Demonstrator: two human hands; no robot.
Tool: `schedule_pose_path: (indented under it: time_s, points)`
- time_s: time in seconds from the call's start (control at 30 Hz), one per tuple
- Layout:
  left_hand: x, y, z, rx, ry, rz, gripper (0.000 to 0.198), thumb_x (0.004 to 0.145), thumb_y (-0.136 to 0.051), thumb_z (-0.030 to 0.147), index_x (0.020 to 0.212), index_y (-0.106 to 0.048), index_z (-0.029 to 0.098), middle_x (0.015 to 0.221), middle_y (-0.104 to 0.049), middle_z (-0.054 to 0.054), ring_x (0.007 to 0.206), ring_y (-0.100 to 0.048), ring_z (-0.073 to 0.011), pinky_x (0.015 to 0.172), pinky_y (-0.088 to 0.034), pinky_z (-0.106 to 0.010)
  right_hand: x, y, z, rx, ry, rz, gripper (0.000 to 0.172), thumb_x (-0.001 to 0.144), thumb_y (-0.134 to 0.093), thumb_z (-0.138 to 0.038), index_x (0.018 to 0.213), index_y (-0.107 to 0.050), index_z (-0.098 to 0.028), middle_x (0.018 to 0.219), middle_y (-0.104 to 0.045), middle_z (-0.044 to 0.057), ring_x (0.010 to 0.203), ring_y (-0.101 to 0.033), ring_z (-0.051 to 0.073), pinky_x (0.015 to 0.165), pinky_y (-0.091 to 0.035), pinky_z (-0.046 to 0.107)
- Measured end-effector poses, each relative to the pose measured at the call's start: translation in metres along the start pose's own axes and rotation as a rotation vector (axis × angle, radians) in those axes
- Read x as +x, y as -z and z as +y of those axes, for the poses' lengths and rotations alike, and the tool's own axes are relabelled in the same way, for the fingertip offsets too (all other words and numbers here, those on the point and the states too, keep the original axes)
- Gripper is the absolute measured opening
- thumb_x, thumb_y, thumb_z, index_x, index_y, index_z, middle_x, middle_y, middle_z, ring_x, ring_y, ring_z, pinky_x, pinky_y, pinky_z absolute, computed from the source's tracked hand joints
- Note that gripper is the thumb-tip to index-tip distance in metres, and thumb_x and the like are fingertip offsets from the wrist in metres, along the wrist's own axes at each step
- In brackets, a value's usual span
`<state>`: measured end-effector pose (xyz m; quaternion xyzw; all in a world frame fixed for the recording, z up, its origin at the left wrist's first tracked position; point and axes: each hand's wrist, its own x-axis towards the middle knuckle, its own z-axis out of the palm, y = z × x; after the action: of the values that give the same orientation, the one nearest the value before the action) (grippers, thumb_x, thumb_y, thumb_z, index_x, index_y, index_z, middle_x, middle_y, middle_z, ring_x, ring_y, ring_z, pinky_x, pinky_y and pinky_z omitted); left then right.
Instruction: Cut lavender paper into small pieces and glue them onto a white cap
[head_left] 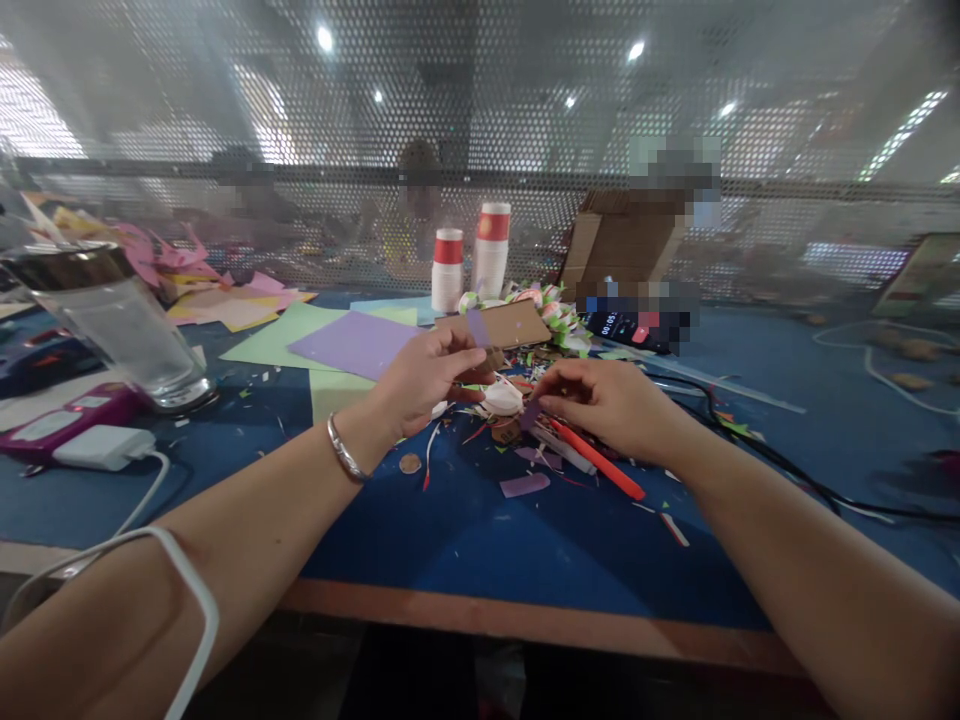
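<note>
My left hand (427,375), with a silver bracelet at the wrist, pinches a small purple paper strip (478,328) that stands up from the fingers. Opposite it, my right hand (611,405) is closed at the fingertips on another small purple paper piece (530,413). Between the hands lies a white folded piece (502,397) on a pile of paper scraps. A red-orange pen-like stick (600,460) slants below my right hand. Loose purple scraps (525,486) rest on the blue tabletop (465,550). Behind the fingers is a brown cardboard piece (517,325).
Purple (352,343) and green sheets (270,338) lie at left, near a glass jar (135,330) and a purple power strip (82,412). Stacked paper cups (492,250), a cardboard box (622,245) and a phone (626,328) stand behind. Black cables (795,470) cross the right side.
</note>
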<state>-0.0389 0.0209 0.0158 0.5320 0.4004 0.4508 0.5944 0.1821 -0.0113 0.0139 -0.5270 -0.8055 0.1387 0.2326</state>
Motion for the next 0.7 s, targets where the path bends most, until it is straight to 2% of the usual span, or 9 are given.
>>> schedule_pose_path:
  time_s: [0.13,0.27,0.47,0.6,0.7]
  points:
    - [-0.003,-0.007,-0.003,-0.156,0.035,-0.068,0.013,0.093,-0.056,0.008,0.083,-0.055,0.015,0.085,-0.069,-0.004,0.077,-0.071,-0.0144,0.068,-0.056,-0.029,-0.003,-0.001,-0.003,0.094,0.053,0.173,0.019,0.090,-0.063,-0.035,0.097,-0.072,-0.020,0.080,-0.069,0.001,0.064,-0.055,0.014,0.060,-0.041,0.028]
    - [-0.008,-0.016,-0.006,-0.225,0.070,-0.116,0.014,0.095,-0.052,0.007,0.084,-0.055,0.015,0.080,-0.068,-0.002,0.069,-0.069,-0.0123,0.071,-0.057,-0.029,-0.005,-0.004,-0.014,0.185,0.085,0.261,0.015,0.089,-0.064,-0.031,0.094,-0.070,-0.018,0.084,-0.068,0.003,0.068,-0.057,0.014,0.062,-0.043,0.028]
    - [-0.012,-0.024,-0.005,-0.319,0.056,-0.054,0.017,0.095,-0.049,0.004,0.083,-0.055,0.014,0.084,-0.068,-0.002,0.072,-0.068,-0.0105,0.084,-0.058,-0.032,-0.004,-0.010,-0.022,0.368,0.035,0.277,0.017,0.086,-0.069,-0.032,0.097,-0.068,-0.019,0.087,-0.070,0.004,0.070,-0.061,0.016,0.062,-0.047,0.029]
    - [-0.013,-0.023,-0.004,-0.346,0.033,-0.068,0.017,0.095,-0.050,0.006,0.081,-0.055,0.015,0.084,-0.068,-0.003,0.073,-0.068,-0.0114,0.082,-0.058,-0.032,-0.002,-0.013,-0.023,0.573,-0.036,0.234,0.025,0.080,-0.076,-0.038,0.093,-0.067,-0.020,0.080,-0.066,0.001,0.058,-0.057,0.012,0.054,-0.047,0.027]
    - [-0.013,-0.021,-0.004,-0.309,0.027,-0.069,0.016,0.095,-0.052,0.008,0.081,-0.053,0.016,0.084,-0.069,-0.002,0.071,-0.068,-0.0117,0.077,-0.057,-0.031,-0.002,-0.011,-0.023,0.634,-0.064,0.218,0.028,0.079,-0.077,-0.042,0.089,-0.064,-0.020,0.074,-0.063,-0.001,0.053,-0.056,0.011,0.049,-0.046,0.025]
